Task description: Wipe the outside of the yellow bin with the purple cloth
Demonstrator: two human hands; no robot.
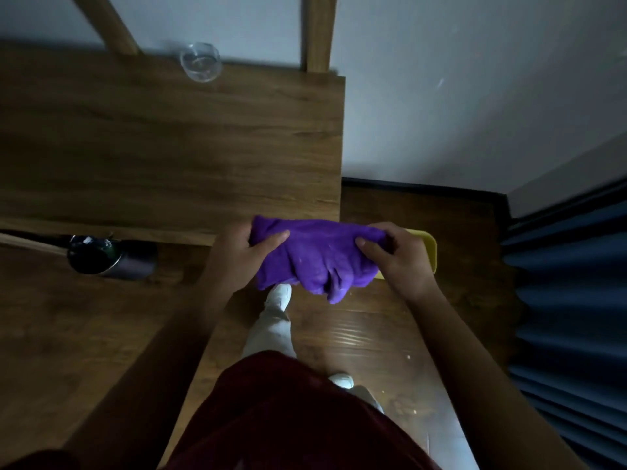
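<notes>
The wooden table fills the upper left, its right edge ending just above the hands, with the wooden floor below and to the right. A blue curtain hangs along the right side. The purple cloth is stretched between both hands in the air over the floor, bunched and wrinkled, with a loose fold drooping from its lower middle. The left hand pinches the cloth's left end, thumb lying across the front and the other fingers curled behind it. The right hand grips the right end the same way, fingers closed on the fabric. The yellow bin sits on the floor just behind the right hand; only a strip of its rounded rim shows, the rest hidden by hand and cloth. The cloth is not touching it as far as can be told. A dark cylindrical container lies left of the hands, and a clear glass bowl rests at the table's far edge.
</notes>
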